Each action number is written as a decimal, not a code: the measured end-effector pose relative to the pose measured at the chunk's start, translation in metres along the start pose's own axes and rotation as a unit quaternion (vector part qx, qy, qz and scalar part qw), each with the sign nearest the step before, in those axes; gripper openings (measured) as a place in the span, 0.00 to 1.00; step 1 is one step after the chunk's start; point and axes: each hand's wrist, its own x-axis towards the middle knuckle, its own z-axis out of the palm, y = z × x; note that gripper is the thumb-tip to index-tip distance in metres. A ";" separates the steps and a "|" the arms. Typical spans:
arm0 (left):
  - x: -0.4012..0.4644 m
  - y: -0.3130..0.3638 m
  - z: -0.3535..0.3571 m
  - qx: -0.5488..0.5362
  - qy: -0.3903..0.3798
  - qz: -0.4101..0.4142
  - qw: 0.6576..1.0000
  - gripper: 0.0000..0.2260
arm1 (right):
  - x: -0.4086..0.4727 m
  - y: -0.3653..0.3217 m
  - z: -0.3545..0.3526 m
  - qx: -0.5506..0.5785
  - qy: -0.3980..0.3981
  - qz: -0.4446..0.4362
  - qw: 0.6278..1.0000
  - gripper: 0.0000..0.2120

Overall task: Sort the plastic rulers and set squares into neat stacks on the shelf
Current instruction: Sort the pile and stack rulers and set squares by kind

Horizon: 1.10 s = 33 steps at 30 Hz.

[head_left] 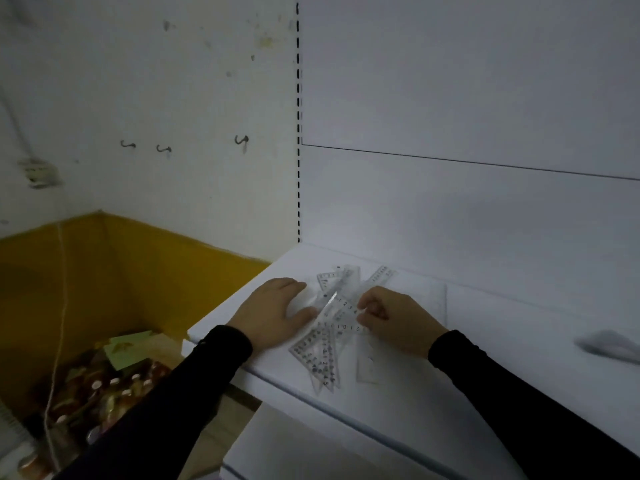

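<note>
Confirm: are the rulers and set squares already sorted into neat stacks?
No, the clear rulers and set squares lie crisscrossed in one loose pile on the shelf.

Both arms wear long, plain black sleeves of a soft matte fabric that end in snug cuffs at the wrists, leaving the left hand (273, 311) and the right hand (398, 318) bare, with no rings, watch or gloves showing.

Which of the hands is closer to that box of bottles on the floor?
Left. The left hand rests at the white shelf's left end, above the box of amber bottles. The right hand pinches a clear plastic ruler further right.
</note>
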 end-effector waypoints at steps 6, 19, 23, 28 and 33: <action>0.026 0.010 0.007 -0.032 -0.027 0.069 0.997 0.27 | -0.022 0.015 -0.016 0.015 0.093 0.076 0.993 0.04; 0.061 0.051 0.032 0.056 -0.065 0.048 0.995 0.24 | -0.027 0.053 -0.038 -0.051 0.138 0.090 0.985 0.23; 0.058 0.043 0.029 0.061 -0.060 0.036 0.996 0.24 | -0.019 0.053 -0.037 -0.055 0.139 0.061 0.987 0.23; 0.051 0.041 0.029 0.046 -0.042 0.027 0.998 0.26 | -0.010 0.051 -0.037 -0.054 0.137 0.034 0.989 0.23; 0.047 0.049 0.027 0.033 -0.053 0.020 0.998 0.21 | -0.004 0.051 -0.035 -0.049 0.138 0.014 0.989 0.23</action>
